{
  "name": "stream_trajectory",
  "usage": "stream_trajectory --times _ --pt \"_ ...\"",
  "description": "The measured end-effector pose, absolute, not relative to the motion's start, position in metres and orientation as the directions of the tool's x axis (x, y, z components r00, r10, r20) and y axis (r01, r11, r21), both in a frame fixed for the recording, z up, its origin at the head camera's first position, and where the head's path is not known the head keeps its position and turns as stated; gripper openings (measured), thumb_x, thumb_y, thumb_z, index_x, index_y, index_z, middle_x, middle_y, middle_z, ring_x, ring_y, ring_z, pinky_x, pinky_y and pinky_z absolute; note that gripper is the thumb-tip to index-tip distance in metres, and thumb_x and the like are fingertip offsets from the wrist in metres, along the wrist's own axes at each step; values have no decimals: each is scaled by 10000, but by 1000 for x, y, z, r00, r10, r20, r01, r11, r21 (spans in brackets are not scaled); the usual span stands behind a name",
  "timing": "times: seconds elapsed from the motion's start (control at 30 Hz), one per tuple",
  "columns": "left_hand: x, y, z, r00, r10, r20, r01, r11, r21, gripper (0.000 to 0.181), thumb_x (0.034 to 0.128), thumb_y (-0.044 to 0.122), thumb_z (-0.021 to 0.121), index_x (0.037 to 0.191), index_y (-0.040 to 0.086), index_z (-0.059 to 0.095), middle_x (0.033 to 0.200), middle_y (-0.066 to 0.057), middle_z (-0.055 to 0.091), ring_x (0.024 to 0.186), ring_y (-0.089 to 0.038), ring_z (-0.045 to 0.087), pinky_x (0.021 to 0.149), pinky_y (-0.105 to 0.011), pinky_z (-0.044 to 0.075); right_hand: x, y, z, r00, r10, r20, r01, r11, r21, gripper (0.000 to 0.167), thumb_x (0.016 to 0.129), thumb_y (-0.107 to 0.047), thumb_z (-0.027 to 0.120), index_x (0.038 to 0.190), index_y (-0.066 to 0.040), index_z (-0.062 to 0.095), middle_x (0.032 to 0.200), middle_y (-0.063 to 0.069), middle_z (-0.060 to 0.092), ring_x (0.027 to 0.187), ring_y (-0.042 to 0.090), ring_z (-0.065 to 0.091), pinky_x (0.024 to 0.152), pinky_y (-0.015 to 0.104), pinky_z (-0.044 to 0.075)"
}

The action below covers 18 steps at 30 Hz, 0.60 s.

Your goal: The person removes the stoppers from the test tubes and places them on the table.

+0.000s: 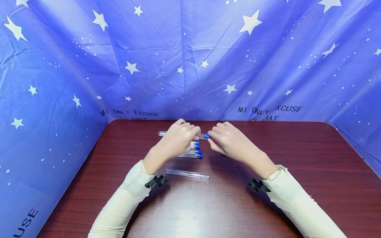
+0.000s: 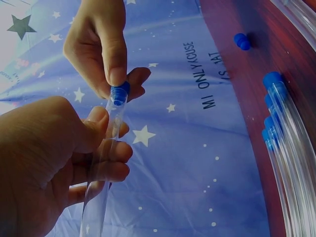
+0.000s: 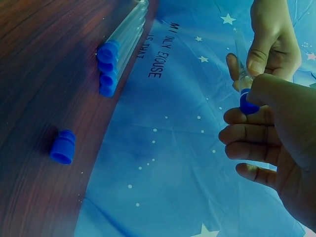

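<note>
Thumb and fingers of my left hand (image 1: 180,137) grip a clear test tube (image 2: 98,197) near its mouth, above the table. At that mouth, my right hand (image 1: 230,140) pinches a blue stopper (image 2: 120,93), whose ribbed lower part sits inside the tube. Below the hands lies a row of several capped test tubes (image 3: 126,37), partly hidden by the left hand in the head view. Closer to the body, an uncapped test tube (image 1: 187,174) rests on the table. A loose blue stopper (image 3: 63,147) lies on the wood under the right hand.
The dark red wooden table (image 1: 312,185) has a glossy top. A blue curtain (image 1: 184,59) with white stars hangs along its back and sides. Small black cameras (image 1: 156,181) are strapped to both wrists.
</note>
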State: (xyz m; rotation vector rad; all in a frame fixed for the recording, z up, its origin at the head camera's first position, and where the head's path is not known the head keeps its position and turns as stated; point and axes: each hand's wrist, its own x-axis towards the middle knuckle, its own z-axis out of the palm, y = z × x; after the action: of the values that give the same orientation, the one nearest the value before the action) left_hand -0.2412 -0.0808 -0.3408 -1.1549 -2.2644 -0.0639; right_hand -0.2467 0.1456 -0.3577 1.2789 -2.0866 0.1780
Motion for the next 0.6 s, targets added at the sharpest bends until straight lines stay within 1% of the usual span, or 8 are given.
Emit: stream_trajectory --times 0.13,0.3,0.43,0.5,0.6 --pt "-240 -81 -339 -471 725 503 751 629 -203 89 874 66 701 881 128 638 763 22 708 724 -173 695 774 -321 482 -247 145 -357 -286 -743 605 -830 507 231 114 885 -134 620 827 -37 637 727 45 555 710 267 517 728 395 463" --pt "-240 -82 -337 -503 719 480 753 637 -166 67 912 93 689 882 124 638 748 10 703 723 -183 698 777 -331 489 -246 143 -356 -289 -747 599 -825 512 240 108 882 -129 641 824 -38 634 728 49 550 714 272 514 726 391 453" --pt "-240 -84 -337 -536 712 454 753 646 -123 57 937 126 683 891 121 649 749 6 705 728 -180 701 794 -337 497 -245 142 -357 -289 -753 592 -808 523 271 107 880 -134 654 829 -42 631 732 49 555 719 271 520 731 388 455" --pt "-241 -85 -338 -542 708 453 755 647 -108 54 943 141 682 899 123 655 765 9 710 740 -171 702 804 -336 498 -245 143 -357 -290 -752 592 -800 530 281 109 875 -137 665 841 -38 635 734 50 560 720 269 524 740 388 464" --pt "-243 -85 -339 -528 703 477 760 642 -104 59 947 153 687 902 127 659 788 16 708 761 -163 694 812 -334 493 -246 144 -357 -314 -747 586 -799 542 262 109 887 -141 657 859 -37 638 732 48 556 718 261 528 754 389 475"
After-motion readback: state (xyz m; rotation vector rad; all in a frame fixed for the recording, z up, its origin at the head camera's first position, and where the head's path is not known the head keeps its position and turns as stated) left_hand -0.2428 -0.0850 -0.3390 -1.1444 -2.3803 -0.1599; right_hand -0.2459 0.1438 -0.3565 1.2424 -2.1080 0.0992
